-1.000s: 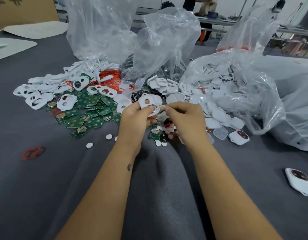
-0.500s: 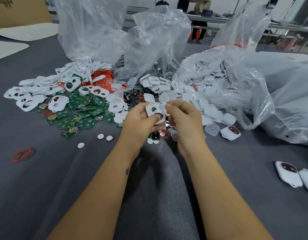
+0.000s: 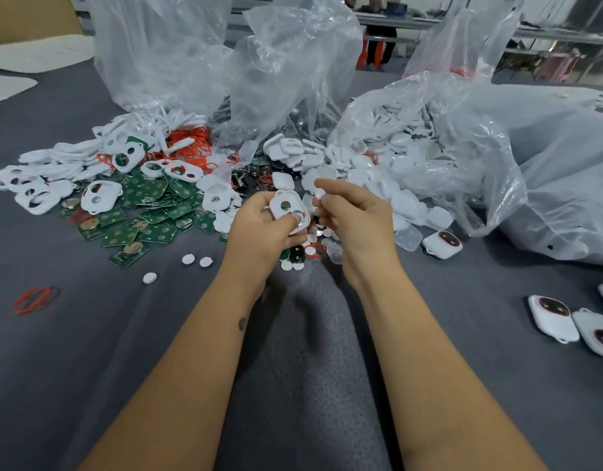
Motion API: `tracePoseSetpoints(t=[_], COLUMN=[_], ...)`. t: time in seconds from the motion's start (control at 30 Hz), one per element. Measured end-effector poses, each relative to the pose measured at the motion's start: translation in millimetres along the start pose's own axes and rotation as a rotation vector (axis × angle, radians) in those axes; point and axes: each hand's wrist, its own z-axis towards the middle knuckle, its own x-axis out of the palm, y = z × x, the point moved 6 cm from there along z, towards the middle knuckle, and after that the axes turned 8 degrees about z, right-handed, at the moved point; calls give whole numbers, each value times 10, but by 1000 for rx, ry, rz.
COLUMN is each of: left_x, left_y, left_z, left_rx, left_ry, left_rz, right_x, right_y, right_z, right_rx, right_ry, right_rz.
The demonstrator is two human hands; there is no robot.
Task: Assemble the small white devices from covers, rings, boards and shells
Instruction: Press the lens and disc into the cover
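Note:
My left hand (image 3: pixel 264 229) grips a white device shell (image 3: pixel 288 207) with a round hole showing green, thumb across its lower edge. Just right of it, my right hand (image 3: pixel 352 215) pinches a small white round cover (image 3: pixel 319 193) between thumb and fingertips. Under both hands lie loose round covers (image 3: pixel 295 265) and dark discs. Green boards (image 3: pixel 147 212) and white shells (image 3: pixel 38 192) are heaped at the left, red rings (image 3: pixel 194 149) behind them.
Clear plastic bags (image 3: pixel 293 73) stand behind the piles; one at the right (image 3: pixel 429 154) spills white covers. Finished devices lie at the right (image 3: pixel 442 244) and far right (image 3: pixel 553 317). A red ring (image 3: pixel 33 299) lies alone on the grey cloth at left.
My hands have drawn slightly apart. The right hand now holds a small round cover lifted beside the shell in my left hand.

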Motion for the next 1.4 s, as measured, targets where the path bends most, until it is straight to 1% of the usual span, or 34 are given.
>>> tracePoseSetpoints(t=[0.2,0.27,0.47,0.57,0.7,0.83,0.93,1.03,1.23,1.33,1.4], left_x=[5,5,21,26,25,30,39,42,38,40,47], left_y=[-9,-4,-14,-22,-15,8,8,6,-3,-11,-26], left_z=[-2,-2,-2,-9,-14,0,3,0,-16,-26,-34], left_rx=[18,11,23,39,53,31,34,40,44,60,79], left_ry=[19,14,30,50,63,71,79,83,76,70,70], left_rz=[33,44,94,97,125,139,152,151,148,144,144], right_x=[23,17,35,84,102,89,96,80,79,85,104], right_y=[-1,12,27,37,92,82,58,40,-4,-22,-22], right_z=[-5,1,-18,-23,-47,-29,-12,-13,-21,-29,-36], right_rx=[11,-12,-60,-136,-240,-237,-248,-224,-190,-210,-246], right_ry=[22,12,39,57,39,61,49,39,-14,-29,-30], right_rz=[28,7,-143,-274,-420,-393,-452,-384,-346,-373,-436])
